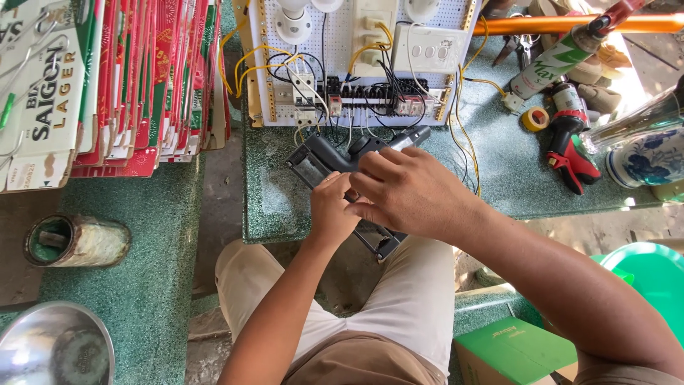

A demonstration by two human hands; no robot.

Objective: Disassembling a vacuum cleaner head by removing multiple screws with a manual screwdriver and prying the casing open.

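A black power tool body [335,158], shaped like a drill or heat gun, lies at the near edge of the green speckled table [513,178]. My left hand [332,211] grips its handle from below. My right hand [410,192] lies over the tool's middle, fingers curled on it, and hides much of the housing. Just beyond stands a white perforated board [342,57] with switches, sockets, breakers and yellow and black wires.
Stacked flattened red and green cartons [121,78] lean at the left. A tin can [75,241] and a metal bowl [53,349] sit lower left. A spray can [552,64], yellow tape roll [534,118], red-black tool [570,153] and blue-white vase [648,160] crowd the right. A green bin [652,274] and green box [513,342] sit lower right.
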